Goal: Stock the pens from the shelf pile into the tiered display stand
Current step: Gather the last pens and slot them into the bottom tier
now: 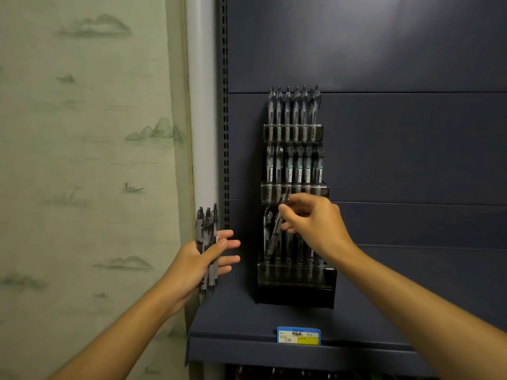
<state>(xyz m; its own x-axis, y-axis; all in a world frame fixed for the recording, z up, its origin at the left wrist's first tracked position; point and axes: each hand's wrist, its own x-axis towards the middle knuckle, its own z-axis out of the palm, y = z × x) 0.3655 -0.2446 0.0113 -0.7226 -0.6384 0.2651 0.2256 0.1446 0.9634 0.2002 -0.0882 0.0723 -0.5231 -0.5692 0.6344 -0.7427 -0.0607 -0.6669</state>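
Stand: a three-tiered clear acrylic display stand with a black base [296, 293] is sitting on a dark blue metal shelf [238, 325], back against the shelf's dark blue rear panel [397, 146].
Top tier: a row of grey translucent pens [295, 105] is standing upright, clips up.
Middle tier: a second row of pens with white and teal labels [295, 164] is standing upright.
Bottom tier: several dark pens [299, 253] are standing in the holes; how many slots are filled is hard to tell.
Right hand: the right hand [312, 223] is pinching one slim dark pen [277, 226] between thumb and fingers, holding it tilted, its lower end near the left of the bottom tier and its top leaning right, crossing in front of the middle tier's front wall.
Left hand: the left hand [204, 261] is holding a small bundle of grey pens [206, 242] upright against the palm with the thumb, fingers stretching out to the right, left of the stand and apart from it.
Shelf edge: a blue and yellow price label [299, 336] is clipped to the front lip.
Left side: a pale green curtain printed with misty hills [87, 160] is hanging beside the shelf unit.
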